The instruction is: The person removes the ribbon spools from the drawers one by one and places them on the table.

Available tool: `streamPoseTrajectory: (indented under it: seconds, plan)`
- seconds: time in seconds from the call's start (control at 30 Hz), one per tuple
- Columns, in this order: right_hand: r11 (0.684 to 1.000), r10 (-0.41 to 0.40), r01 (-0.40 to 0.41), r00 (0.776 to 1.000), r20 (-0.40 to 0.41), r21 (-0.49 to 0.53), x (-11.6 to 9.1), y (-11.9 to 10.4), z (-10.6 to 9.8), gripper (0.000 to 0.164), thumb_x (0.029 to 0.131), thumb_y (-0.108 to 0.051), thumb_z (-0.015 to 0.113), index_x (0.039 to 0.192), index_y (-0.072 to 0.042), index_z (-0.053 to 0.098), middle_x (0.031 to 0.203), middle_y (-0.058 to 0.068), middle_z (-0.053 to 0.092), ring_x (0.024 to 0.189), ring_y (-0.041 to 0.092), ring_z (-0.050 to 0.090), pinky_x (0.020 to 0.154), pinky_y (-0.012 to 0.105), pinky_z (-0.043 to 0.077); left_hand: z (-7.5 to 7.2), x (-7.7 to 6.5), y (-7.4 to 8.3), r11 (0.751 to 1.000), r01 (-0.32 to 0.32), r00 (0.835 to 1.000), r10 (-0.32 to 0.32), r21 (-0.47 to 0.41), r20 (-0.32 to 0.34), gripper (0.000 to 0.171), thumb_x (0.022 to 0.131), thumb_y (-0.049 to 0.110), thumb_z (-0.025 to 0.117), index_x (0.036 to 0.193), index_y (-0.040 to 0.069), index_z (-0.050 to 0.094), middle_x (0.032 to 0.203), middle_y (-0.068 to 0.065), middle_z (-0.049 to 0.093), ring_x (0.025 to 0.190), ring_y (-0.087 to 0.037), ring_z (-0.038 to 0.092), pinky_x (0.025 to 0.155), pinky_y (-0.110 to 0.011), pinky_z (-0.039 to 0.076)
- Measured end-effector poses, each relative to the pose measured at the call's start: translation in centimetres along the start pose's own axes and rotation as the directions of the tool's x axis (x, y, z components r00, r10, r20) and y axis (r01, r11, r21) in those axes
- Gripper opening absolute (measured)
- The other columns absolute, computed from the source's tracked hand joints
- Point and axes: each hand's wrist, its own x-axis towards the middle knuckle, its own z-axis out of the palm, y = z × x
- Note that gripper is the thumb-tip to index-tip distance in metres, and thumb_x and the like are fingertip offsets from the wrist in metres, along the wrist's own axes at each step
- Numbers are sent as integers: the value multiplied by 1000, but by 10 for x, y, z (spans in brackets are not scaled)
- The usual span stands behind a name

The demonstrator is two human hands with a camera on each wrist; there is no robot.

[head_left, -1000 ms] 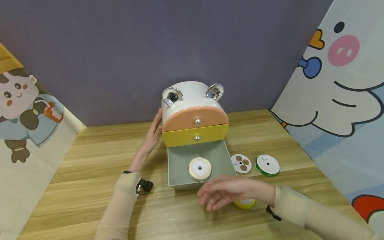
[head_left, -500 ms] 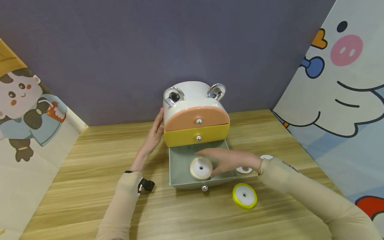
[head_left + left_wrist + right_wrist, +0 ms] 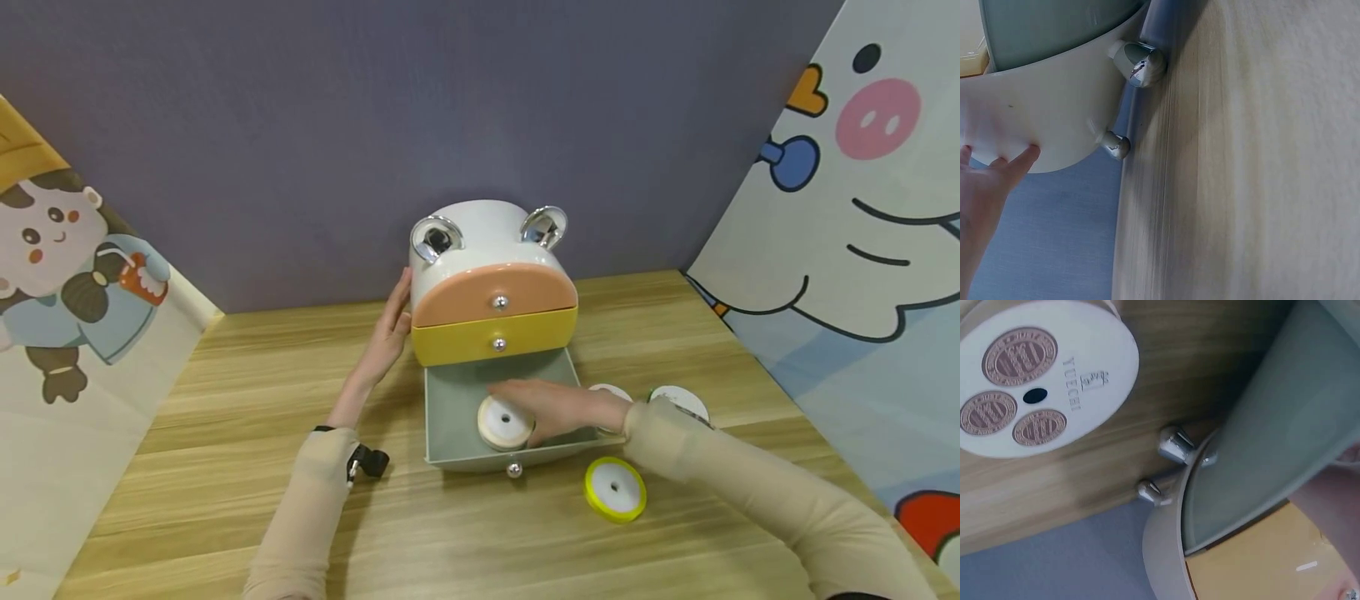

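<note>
A white storage box [image 3: 480,229] shaped like an animal head, with silver eyes, stands by the back wall. Its grey bottom drawer [image 3: 453,417] is pulled out, with a cream ribbon spool [image 3: 495,432] lying in it. My right hand [image 3: 558,407] reaches into the drawer and holds this spool, fingers over its far edge and thumb at its right side. My left hand [image 3: 384,337] rests against the box's left side; in the left wrist view, fingertips [image 3: 1030,152] touch the white shell. The right wrist view mostly hides the right hand behind the drawer wall.
A yellow ribbon spool [image 3: 615,488] lies on the wooden table in front of the drawer. Right of the drawer are a spool with brown seals [image 3: 1094,378] and a white-topped spool [image 3: 678,400], both partly covered by the right arm. Orange and yellow drawers [image 3: 450,343] are closed.
My right hand has moved from in front of the drawer to over it and onto the cream ribbon spool, uncovering the yellow spool. The left hand has stayed against the box.
</note>
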Motion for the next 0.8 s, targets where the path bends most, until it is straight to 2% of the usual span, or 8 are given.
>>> streamPoseTrajectory:
  seconds: [0.13, 0.27, 0.37, 0.5, 0.67, 0.8]
  plan:
    - [1000, -9, 9, 1000, -25, -9, 2, 3, 5, 89, 71, -12, 87, 145, 6, 41, 144, 19, 53, 131, 34, 53, 111, 46, 44, 0, 0, -2, 1000, -3, 1000, 3, -1, -3, 90, 95, 64, 38, 159, 7, 11, 169, -14, 2, 154, -41, 13, 122, -63, 16]
    - [1000, -16, 16, 999, -45, -9, 1, 3, 5, 86, 72, -15, 87, 144, 5, 43, 139, 17, 56, 127, 31, 56, 108, 44, 46, 0, 3, -22, 1000, -22, 999, 22, -1, -25, 88, 94, 67, 37, 161, 15, 13, 170, -6, 4, 154, -38, 15, 121, -64, 17]
    - [1000, -30, 30, 997, -67, -10, 0, 3, 2, 86, 72, -17, 87, 144, 5, 44, 137, 17, 57, 124, 30, 58, 107, 43, 47, 0, 3, -21, 1000, -21, 1000, 21, 0, -21, 90, 92, 69, 37, 161, 16, 13, 170, -6, 4, 154, -37, 15, 121, -63, 17]
    - [1000, -21, 22, 996, -87, 8, -6, 3, -7, 87, 72, -18, 85, 144, 6, 44, 139, 19, 56, 124, 30, 58, 105, 44, 48, 0, 2, 0, 1000, -7, 1000, 7, -6, -1, 96, 91, 69, 38, 160, 7, 11, 169, -13, 1, 154, -40, 13, 122, -63, 15]
    - [999, 33, -29, 994, -106, 47, -20, 1, -23, 90, 74, -24, 85, 148, 2, 41, 144, 18, 53, 126, 31, 55, 103, 46, 48, 0, 3, 0, 1000, -12, 1000, 12, -6, -9, 102, 87, 73, 38, 159, 7, 11, 169, -15, 2, 154, -42, 13, 121, -64, 14]
    - [996, 47, -35, 987, -155, 79, -36, 0, -34, 93, 75, -26, 87, 149, 2, 38, 149, 18, 48, 132, 33, 52, 105, 49, 47, 1, 2, -1, 1000, 4, 1000, -4, -4, -8, 103, 86, 74, 39, 160, 8, 10, 169, -14, 2, 154, -41, 13, 121, -64, 15]
